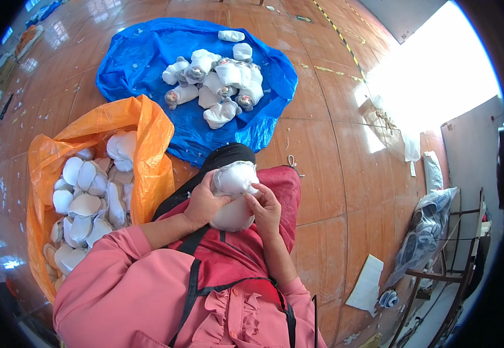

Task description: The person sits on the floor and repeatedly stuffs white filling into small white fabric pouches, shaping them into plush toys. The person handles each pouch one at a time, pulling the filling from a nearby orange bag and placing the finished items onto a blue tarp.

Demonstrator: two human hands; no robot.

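Observation:
Over my lap I hold a white stuffed plush piece (235, 177), with two rounded parts and a greyish frayed edge along its top. My left hand (204, 200) wraps round its left side, thumb across the middle. The fingers of my right hand (264, 204) pinch at the seam between the two parts; whether something thin is in them is too small to tell. At my left, an open orange bag (154, 136) holds many white and beige padded pieces (83, 223). White stuffed toys with grey heads (217, 78) lie piled on a blue sheet (136, 64) ahead.
Brown tiles (315, 156) cover the floor, with a loop of cord (291, 160) ahead of my knee. To the right are a white flat sheet (366, 283), a clear plastic bag (423, 232) and a metal frame (446, 278). Bright light enters through a doorway (443, 64).

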